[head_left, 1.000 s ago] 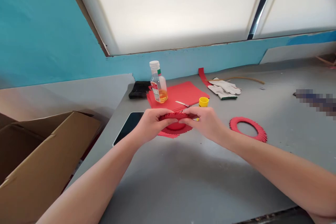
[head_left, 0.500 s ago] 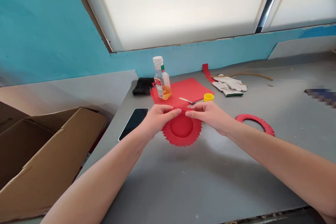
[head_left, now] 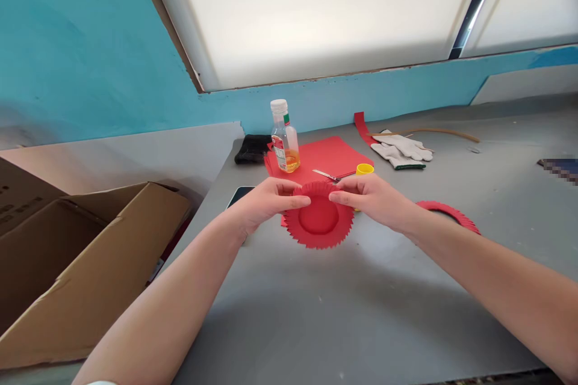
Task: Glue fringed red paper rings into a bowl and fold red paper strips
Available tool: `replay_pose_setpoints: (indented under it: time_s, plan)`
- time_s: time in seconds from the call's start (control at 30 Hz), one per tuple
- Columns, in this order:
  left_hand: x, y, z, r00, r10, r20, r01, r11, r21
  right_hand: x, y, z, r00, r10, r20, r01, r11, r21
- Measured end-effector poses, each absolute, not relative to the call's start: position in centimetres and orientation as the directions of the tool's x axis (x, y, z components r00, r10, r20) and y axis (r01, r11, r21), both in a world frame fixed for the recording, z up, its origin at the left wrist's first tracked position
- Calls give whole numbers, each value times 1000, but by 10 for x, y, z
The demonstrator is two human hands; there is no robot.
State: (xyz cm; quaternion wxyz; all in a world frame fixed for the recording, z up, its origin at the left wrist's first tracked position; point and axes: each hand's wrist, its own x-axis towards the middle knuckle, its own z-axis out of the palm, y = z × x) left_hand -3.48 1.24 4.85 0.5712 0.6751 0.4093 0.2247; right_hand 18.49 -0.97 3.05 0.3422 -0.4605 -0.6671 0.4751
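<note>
Held up above the grey table is a round red paper piece (head_left: 318, 216) with a jagged, fringed rim and a round recess in its middle. My left hand (head_left: 277, 197) pinches its upper left rim between thumb and fingers. On the upper right rim, my right hand (head_left: 361, 195) has the same kind of pinch. Behind the hands lie scissors (head_left: 326, 175) and a yellow ring-shaped object (head_left: 365, 169), close to red paper sheets (head_left: 336, 153). A red fringed paper ring (head_left: 451, 212) rests on the table, partly covered by my right forearm.
On the grey table (head_left: 361, 313) a bottle (head_left: 285, 150) of amber liquid stands at the back. White gloves (head_left: 401, 149), a thin brown strip (head_left: 447, 130), a black cloth-like item (head_left: 253, 149) and a partly hidden phone (head_left: 239, 194) lie around. An open cardboard box (head_left: 99, 277) is at the left.
My fingers have shifted apart to the sides of the paper piece's upper rim, so its top fringe now shows between them. The view has moved slightly left.
</note>
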Motion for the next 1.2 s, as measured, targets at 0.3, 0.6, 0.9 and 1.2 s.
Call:
replay_pose_setpoints:
  time_s: [0.3, 0.6, 0.9, 1.2]
  plan:
    - [-33, -2, 57, 441, 736, 514, 374, -671, 640, 191, -18, 43, -288, 736, 613, 503, 661, -558]
    - [-39, -8, 66, 656, 329, 679, 405, -913, 52, 189, -26, 47, -390, 298, 871, 610, 792, 2]
    - [-37, -13, 63, 609, 105, 786, 416, -886, -204, 189, -32, 53, -380, 248, 891, 665, 743, 77]
    - [-34, -13, 64, 604, 92, 792, 425, -878, -221, 187, -32, 54, -356, 234, 905, 628, 777, 47]
